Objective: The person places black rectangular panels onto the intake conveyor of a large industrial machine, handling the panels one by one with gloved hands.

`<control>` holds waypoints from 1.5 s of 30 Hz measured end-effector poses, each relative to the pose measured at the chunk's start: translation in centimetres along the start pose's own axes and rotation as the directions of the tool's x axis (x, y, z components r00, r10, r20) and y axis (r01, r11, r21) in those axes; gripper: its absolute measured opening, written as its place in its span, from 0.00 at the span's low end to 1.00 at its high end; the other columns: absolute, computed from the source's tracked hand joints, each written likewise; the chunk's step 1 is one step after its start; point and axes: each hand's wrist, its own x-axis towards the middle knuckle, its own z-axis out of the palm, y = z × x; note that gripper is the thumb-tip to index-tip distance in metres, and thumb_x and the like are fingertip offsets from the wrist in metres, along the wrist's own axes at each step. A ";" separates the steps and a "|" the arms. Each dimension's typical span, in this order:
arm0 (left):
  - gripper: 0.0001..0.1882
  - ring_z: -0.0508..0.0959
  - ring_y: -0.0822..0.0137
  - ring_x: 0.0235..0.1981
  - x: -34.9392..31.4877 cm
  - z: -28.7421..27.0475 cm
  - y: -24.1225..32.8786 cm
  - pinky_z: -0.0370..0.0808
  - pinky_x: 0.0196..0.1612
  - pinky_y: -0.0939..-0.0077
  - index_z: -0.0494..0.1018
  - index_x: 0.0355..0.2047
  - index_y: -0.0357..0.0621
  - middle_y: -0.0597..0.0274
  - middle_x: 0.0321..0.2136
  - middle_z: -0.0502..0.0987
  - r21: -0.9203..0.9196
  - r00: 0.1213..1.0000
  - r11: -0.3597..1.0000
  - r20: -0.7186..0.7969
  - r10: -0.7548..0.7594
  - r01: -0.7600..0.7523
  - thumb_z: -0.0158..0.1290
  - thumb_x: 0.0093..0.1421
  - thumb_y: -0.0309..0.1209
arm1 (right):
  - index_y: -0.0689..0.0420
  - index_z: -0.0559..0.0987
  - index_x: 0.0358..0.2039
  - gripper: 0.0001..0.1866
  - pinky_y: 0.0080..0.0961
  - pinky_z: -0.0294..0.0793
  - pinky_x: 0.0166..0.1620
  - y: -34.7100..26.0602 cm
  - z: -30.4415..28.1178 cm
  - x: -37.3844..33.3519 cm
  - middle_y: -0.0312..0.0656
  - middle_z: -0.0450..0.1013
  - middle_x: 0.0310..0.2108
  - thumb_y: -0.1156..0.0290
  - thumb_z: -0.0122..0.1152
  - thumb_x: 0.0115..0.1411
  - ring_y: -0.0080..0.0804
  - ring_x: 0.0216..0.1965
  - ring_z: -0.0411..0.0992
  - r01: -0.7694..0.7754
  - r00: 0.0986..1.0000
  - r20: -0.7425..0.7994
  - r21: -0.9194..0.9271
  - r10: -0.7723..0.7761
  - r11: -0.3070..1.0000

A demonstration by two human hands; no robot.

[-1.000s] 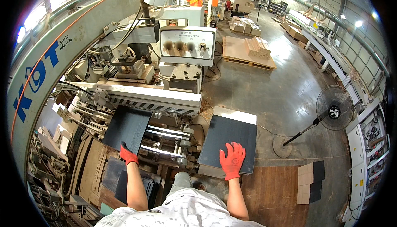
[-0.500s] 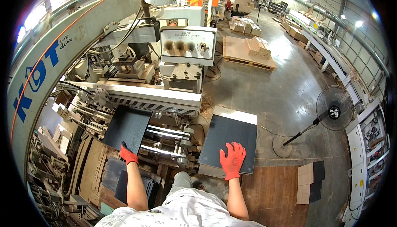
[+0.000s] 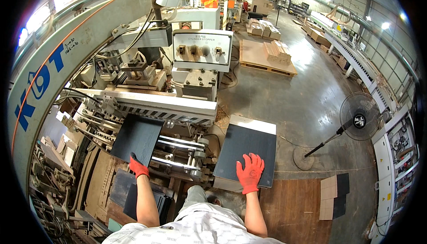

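Observation:
My left hand [image 3: 139, 167], in a red glove, holds a black panel [image 3: 138, 136] by its near edge. Its dark-tipped thumb rests on top, and the other fingers are mostly hidden. The panel lies across the rails [image 3: 178, 142] of the machine, its far edge close to the white machine beam [image 3: 164, 100]. To the right, my right hand [image 3: 251, 173], gloved alike, lies flat with fingers apart on the top black panel [image 3: 249, 148] of a stack. A pale strip [image 3: 253, 123] shows past that panel's far edge.
A grey control box [image 3: 202, 48] with switches stands beyond the beam. More dark panels [image 3: 133, 197] sit beside my left forearm. A brown board [image 3: 289, 204] covers floor at the right, with smaller panels [image 3: 334, 197] on it. A standing fan [image 3: 359, 120] and a loaded pallet [image 3: 267, 59] are farther off.

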 end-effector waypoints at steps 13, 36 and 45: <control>0.24 0.79 0.57 0.36 -1.1 0.7 0.6 0.78 0.40 0.61 0.73 0.43 0.28 0.51 0.40 0.78 0.050 0.999 0.999 -0.031 -0.009 0.011 0.62 0.56 0.38 | 0.53 0.78 0.46 0.21 0.52 0.51 0.64 0.1 0.3 0.0 0.46 0.70 0.52 0.54 0.61 0.55 0.50 0.59 0.62 -0.006 1.000 -0.012 0.014 0.006 1.000; 0.14 0.74 0.65 0.24 -6.4 -3.5 5.2 0.68 0.19 0.75 0.67 0.31 0.44 0.61 0.25 0.71 0.351 0.774 0.860 0.396 -0.494 0.369 0.61 0.60 0.36 | 0.58 0.79 0.37 0.09 0.33 0.75 0.42 -10.9 -0.3 -0.6 0.46 0.77 0.37 0.71 0.63 0.55 0.42 0.39 0.76 -0.053 0.997 0.073 0.561 0.014 0.826; 0.11 0.73 0.73 0.30 -5.3 -7.3 5.4 0.74 0.26 0.79 0.73 0.39 0.40 0.63 0.37 0.70 0.508 0.569 0.658 0.810 -0.144 -0.556 0.56 0.55 0.18 | 0.62 0.76 0.50 0.16 0.23 0.74 0.44 -22.6 7.3 -7.9 0.38 0.76 0.43 0.66 0.58 0.66 0.26 0.40 0.74 -0.649 0.654 0.654 0.743 -0.380 0.162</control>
